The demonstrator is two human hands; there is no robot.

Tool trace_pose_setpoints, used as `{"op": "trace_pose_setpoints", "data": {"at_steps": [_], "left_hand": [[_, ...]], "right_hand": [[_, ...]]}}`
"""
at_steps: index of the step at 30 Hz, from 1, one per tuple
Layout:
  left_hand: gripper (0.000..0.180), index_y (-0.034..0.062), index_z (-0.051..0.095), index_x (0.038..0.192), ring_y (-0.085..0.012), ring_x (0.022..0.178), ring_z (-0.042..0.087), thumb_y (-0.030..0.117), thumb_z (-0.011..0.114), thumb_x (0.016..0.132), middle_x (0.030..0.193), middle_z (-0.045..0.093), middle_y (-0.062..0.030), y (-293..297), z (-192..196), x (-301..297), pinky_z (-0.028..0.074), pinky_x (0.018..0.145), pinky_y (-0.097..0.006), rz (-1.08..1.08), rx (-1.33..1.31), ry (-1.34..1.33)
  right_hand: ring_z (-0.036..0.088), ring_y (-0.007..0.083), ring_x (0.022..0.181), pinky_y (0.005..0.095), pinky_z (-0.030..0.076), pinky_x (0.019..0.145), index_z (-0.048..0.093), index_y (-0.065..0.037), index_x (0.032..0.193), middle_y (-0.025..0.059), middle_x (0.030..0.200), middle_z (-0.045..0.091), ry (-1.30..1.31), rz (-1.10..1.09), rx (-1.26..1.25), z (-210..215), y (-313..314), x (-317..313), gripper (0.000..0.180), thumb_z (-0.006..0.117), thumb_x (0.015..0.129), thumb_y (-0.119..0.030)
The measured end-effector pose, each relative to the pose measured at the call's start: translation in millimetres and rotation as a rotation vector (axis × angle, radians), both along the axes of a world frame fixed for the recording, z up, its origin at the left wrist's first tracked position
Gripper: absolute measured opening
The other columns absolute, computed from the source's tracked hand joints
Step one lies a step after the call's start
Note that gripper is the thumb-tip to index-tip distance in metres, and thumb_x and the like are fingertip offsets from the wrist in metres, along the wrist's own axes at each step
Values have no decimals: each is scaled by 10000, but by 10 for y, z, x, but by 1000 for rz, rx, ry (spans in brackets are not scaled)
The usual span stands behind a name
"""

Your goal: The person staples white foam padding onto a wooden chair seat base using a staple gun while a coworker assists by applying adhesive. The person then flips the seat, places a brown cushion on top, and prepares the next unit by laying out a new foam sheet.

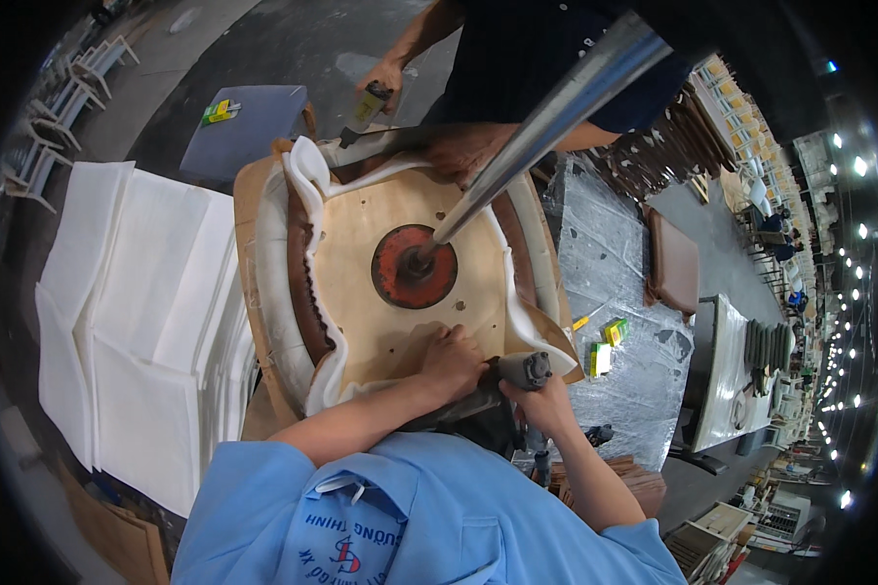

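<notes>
A pale plywood seat board (356, 229) lies underside up, edged with white foam padding (312, 283) and a brown cover (307, 312). A red round press plate (390, 278) bears on its middle, at the end of a slanting metal rod (546, 117). My left hand (452, 363) is closed at the board's near edge; what its fingers pinch is hidden. In my right hand (546, 400) is a grey staple gun (524, 370), its nose close to my left hand at that edge.
Across the board, a co-worker's hand (385, 80) holds another staple gun (364, 109). White foam sheets (146, 292) are stacked at left. On the plastic-covered table (605, 234) at right lie small yellow-green boxes (616, 332) and a brown cushion (673, 258).
</notes>
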State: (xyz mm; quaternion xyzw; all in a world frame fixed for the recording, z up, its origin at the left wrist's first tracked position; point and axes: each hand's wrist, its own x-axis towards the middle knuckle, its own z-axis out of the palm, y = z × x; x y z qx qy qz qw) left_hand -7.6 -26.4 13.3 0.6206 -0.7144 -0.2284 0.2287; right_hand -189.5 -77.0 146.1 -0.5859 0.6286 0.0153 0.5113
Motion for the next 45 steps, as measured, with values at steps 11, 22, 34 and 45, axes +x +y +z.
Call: {"op": "trace_pose_setpoints", "data": {"at_steps": [11,22,34,45], "left_hand": [[244,137,852,1043,-337,1284,549,360,803,954,1263,629,-109,229,52,-27,419,1103,-529,132,26,-9],[165,141,823,1003,-311,1191,549,292,759,985,1149,625,-82,234,45,-6,404,1029,-499,220,23,154],[84,123,776,911,-331,1126,575,194,789,867,1094,619,-82,228,-26,-1,428,967,-493,251,-116,138],[185,70,813,960,-343,1235,559,233,741,910,1195,633,-117,261,-8,-48,433,1040,-502,196,-15,172]], "right_hand": [[690,161,552,338,544,514,772,41,1074,72,742,736,27,-35,-112,-91,75,44,331,898,935,-232],[651,139,539,325,495,507,771,12,1014,32,654,676,-159,-78,-49,-164,118,-25,269,846,970,-242],[665,144,544,335,511,519,782,13,1019,40,673,696,-47,-46,-46,-146,57,192,283,855,960,-254],[668,159,539,361,506,516,782,17,1021,56,671,698,-42,64,-107,-182,54,134,263,837,983,-237]]}}
